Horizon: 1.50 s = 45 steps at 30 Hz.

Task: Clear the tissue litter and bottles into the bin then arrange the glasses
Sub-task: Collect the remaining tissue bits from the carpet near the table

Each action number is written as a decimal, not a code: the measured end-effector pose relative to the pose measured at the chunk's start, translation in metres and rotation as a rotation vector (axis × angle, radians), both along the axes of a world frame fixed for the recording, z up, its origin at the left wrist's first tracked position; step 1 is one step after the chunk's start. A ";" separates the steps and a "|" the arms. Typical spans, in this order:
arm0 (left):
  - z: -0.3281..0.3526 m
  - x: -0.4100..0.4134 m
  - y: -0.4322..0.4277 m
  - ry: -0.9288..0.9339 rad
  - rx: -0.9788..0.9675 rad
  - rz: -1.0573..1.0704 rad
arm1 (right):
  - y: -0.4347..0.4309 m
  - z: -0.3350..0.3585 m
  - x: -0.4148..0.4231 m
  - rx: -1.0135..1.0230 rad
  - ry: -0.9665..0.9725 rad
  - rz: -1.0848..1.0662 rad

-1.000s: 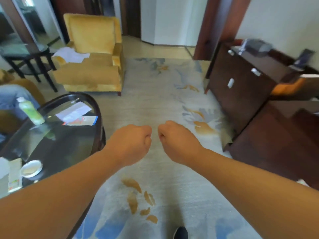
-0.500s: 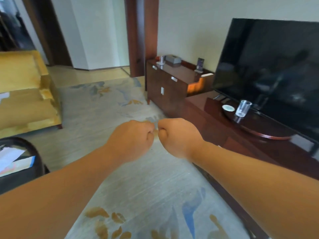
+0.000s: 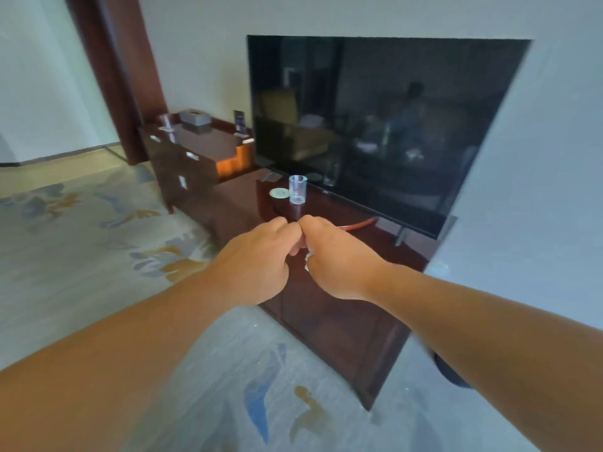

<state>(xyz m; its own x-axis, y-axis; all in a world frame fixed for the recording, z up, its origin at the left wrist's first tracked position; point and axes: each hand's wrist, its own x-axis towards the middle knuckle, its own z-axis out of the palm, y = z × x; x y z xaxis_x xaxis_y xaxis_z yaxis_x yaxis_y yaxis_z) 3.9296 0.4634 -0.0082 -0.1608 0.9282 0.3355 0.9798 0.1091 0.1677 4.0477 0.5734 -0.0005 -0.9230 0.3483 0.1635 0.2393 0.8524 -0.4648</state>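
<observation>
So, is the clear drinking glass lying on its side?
No, the clear drinking glass stands upright on the dark wooden cabinet beside a round white disc.

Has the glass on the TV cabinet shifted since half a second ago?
No. The glass stands just right of the white disc, in front of the TV, as before; only the camera view has turned.

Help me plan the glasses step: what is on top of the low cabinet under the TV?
One clear glass stands upright beside a small round disc, before the TV. The left hand and right hand cover the nearer cabinet top; anything there is hidden.
</observation>
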 end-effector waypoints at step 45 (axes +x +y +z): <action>-0.206 0.344 0.761 -0.167 -0.578 -0.522 | 0.648 -0.217 0.408 -0.245 -0.284 -0.927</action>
<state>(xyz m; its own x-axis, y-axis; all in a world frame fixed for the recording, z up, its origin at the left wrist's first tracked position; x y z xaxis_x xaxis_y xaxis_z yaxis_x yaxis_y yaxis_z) 4.2739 1.2241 -0.2138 0.3376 0.9170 -0.2126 0.8951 -0.2429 0.3739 4.4558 1.2219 -0.2175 -0.2638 0.9450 -0.1935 0.8904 0.1614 -0.4256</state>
